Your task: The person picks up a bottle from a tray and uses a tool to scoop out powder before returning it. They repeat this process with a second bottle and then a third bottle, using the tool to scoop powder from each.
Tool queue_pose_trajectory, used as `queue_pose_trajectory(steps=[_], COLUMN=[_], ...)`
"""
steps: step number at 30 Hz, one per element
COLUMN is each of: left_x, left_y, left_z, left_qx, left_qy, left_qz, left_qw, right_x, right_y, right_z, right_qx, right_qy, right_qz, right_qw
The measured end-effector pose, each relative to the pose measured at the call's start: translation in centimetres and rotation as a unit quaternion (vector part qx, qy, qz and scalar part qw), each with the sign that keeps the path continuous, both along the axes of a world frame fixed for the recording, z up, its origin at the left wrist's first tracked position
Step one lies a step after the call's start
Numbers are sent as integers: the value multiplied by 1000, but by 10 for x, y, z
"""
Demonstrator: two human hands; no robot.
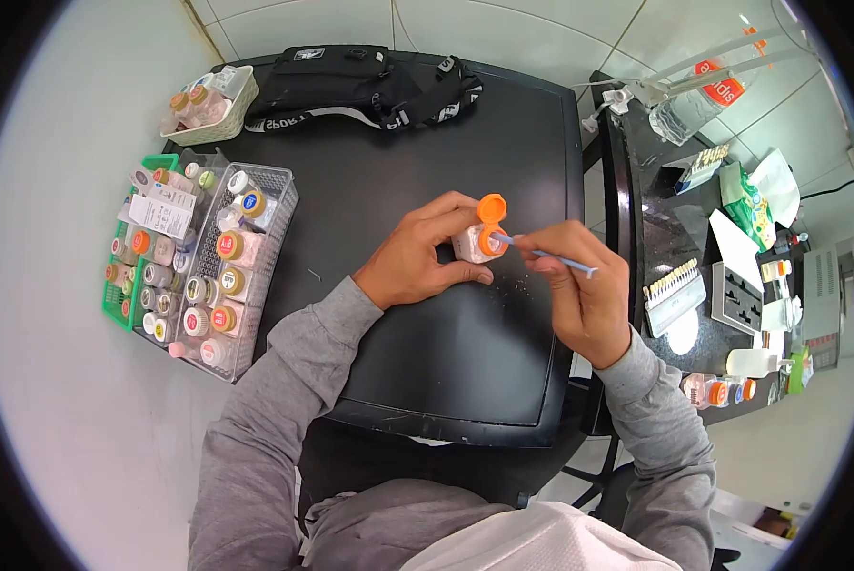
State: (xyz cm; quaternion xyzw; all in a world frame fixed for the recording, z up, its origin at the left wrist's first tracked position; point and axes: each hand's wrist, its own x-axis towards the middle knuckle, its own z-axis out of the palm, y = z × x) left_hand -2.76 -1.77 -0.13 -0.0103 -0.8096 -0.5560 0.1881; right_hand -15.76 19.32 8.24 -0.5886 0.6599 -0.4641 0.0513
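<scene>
A small clear bottle (467, 245) of pale pink powder, with an orange rim and its orange flip lid (492, 208) open, is on the black table (427, 371). My left hand (417, 249) grips it between fingers and thumb. My right hand (584, 285) pinches a thin blue stick (565, 261), whose tip is at the bottle's orange mouth. Small crumbs are scattered on the table below my right fingers.
At the left, a grey basket (279, 195) and a green basket (118, 295) hold several lidded jars. A black bag (327, 86) and a cream basket (241, 107) lie along the back. On the right counter are a shade guide (675, 297), a water bottle (679, 116) and green wipes (746, 205).
</scene>
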Motion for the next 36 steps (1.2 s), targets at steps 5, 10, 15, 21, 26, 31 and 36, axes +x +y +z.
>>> queue_pose_trajectory(steps=[5,10,15,21,26,31,36], left_x=[0,-1,-1,-2,-1,-4,-3], left_y=[0,0,0,0,1,4,2], left_z=[2,6,6,2,11,2,3], left_qx=[-27,-55,-51,-61,-70,29,-6], left_qy=[4,18,6,-2,-32,-18,-17], left_qz=[-14,-4,-12,-12,-6,-8,0], left_qw=[1000,998,999,998,997,999,1000], right_x=[-5,-1,-3,-2,-3,-3,-3], right_y=[2,2,1,0,1,1,2], right_z=[-3,3,3,1,-2,0,1], right_qx=[4,-19,-5,4,22,13,12], right_qy=[4,47,67,55,41,55,60], right_qz=[27,17,28,20,-4,-8,-16], right_qw=[1000,999,997,998,999,998,998])
